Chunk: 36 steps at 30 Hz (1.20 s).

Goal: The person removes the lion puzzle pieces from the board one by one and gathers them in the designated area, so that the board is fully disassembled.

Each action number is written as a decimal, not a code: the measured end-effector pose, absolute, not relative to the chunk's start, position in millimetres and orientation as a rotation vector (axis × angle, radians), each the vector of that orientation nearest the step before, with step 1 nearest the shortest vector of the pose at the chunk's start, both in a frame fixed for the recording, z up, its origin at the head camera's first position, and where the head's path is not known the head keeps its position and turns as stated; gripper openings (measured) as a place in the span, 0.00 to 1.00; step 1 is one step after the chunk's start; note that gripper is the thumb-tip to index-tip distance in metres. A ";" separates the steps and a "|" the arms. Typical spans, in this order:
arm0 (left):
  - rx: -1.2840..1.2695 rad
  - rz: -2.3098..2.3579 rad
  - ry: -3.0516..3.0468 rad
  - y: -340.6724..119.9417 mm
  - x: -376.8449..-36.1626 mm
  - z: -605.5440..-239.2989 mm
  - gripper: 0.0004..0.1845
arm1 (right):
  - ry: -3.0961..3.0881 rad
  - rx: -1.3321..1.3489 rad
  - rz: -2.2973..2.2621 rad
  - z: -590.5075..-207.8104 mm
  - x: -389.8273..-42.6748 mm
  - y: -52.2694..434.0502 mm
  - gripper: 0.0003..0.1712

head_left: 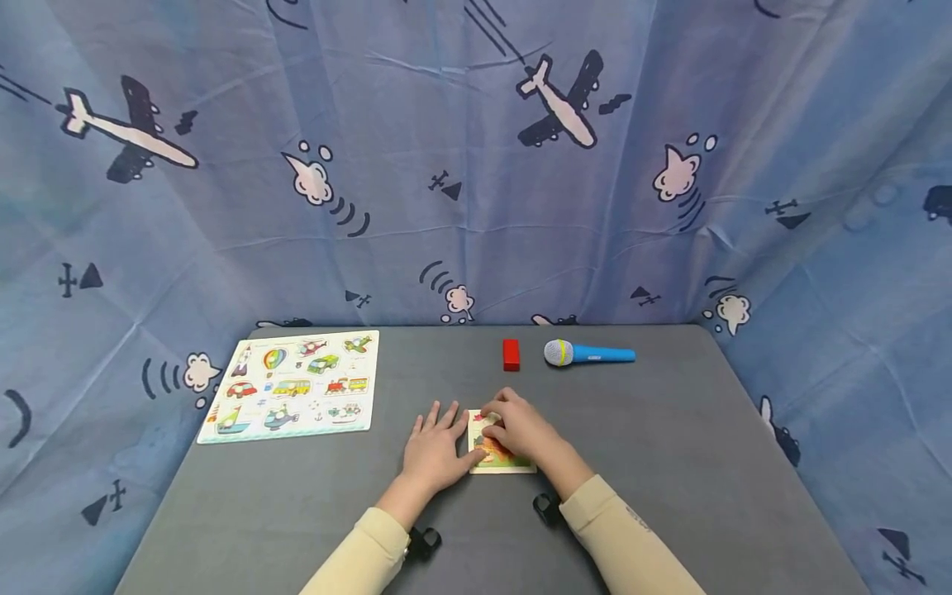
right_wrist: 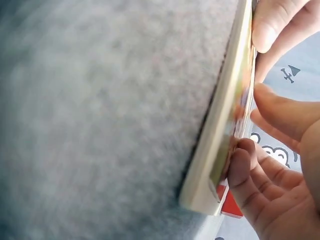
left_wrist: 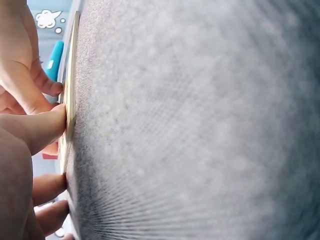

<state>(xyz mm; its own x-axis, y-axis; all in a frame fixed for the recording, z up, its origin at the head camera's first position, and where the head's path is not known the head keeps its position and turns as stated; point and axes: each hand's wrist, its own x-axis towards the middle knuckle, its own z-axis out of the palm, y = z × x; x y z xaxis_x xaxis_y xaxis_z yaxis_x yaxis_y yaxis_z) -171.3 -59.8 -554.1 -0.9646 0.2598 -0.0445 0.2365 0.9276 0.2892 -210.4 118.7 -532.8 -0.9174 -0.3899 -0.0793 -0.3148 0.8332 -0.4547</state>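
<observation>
From the head view I saw the small puzzle board (head_left: 500,456) flat on the grey tabletop (head_left: 669,463), colourful picture up; my right-wrist view alone showed its pale wooden edge. My left hand (head_left: 435,450) pressed beside it, fingers straight; my right hand (head_left: 521,426) curled fingers onto it.

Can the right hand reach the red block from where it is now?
Probably yes. The right hand rests on the small puzzle board, and the red block stands just beyond it on bare table, with nothing between them.
</observation>
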 end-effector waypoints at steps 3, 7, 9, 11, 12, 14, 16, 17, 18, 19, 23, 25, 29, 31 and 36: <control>0.382 0.455 2.992 -60.1 -171.7 -553.7 0.42 | 2.842 -0.536 -0.637 -530.5 -209.2 116.8 0.16; 0.363 0.461 2.972 -60.4 -171.4 -551.1 0.42 | 2.845 -0.505 -0.633 -527.4 -208.4 113.0 0.15; 0.355 0.462 2.961 -60.4 -171.4 -549.6 0.42 | 2.847 -0.492 -0.639 -527.1 -208.8 111.2 0.15; 0.351 0.471 2.954 -60.6 -171.3 -548.1 0.42 | 2.850 -0.489 -0.626 -528.1 -209.5 109.9 0.15; 0.350 0.470 2.953 -60.8 -171.5 -548.0 0.42 | 2.853 -0.494 -0.620 -528.7 -209.9 109.4 0.15; 0.349 0.472 2.953 -60.9 -171.7 -548.1 0.43 | 2.854 -0.504 -0.610 -528.9 -210.5 108.6 0.14; 0.344 0.474 2.950 -60.9 -171.7 -548.1 0.43 | 2.853 -0.506 -0.596 -528.2 -210.9 107.9 0.13; 0.342 0.473 2.949 -60.8 -171.7 -548.0 0.43 | 2.855 -0.506 -0.579 -527.7 -211.2 107.5 0.13; 0.339 0.474 2.948 -60.5 -171.6 -547.9 0.43 | 2.852 -0.507 -0.567 -526.9 -211.2 107.1 0.13; 0.338 0.477 2.947 -60.2 -171.7 -547.6 0.43 | 2.853 -0.518 -0.546 -526.5 -211.5 107.1 0.13; 0.333 0.478 2.951 -59.8 -171.5 -546.5 0.43 | 2.854 -0.558 -0.501 -526.2 -212.3 107.4 0.14; 0.333 0.480 2.955 -60.0 -171.6 -546.0 0.43 | 2.839 -0.555 -0.530 -527.0 -213.4 108.4 0.14; 0.333 0.494 2.958 -60.4 -171.5 -545.4 0.42 | 2.746 -0.498 -0.684 -528.7 -216.8 111.0 0.16; 0.332 0.495 2.957 -60.6 -171.3 -545.3 0.42 | 2.699 -0.478 -0.743 -529.9 -218.2 112.3 0.16; 0.335 0.502 2.961 -60.3 -170.8 -545.2 0.42 | 2.635 -0.451 -0.848 -533.3 -219.8 115.3 0.16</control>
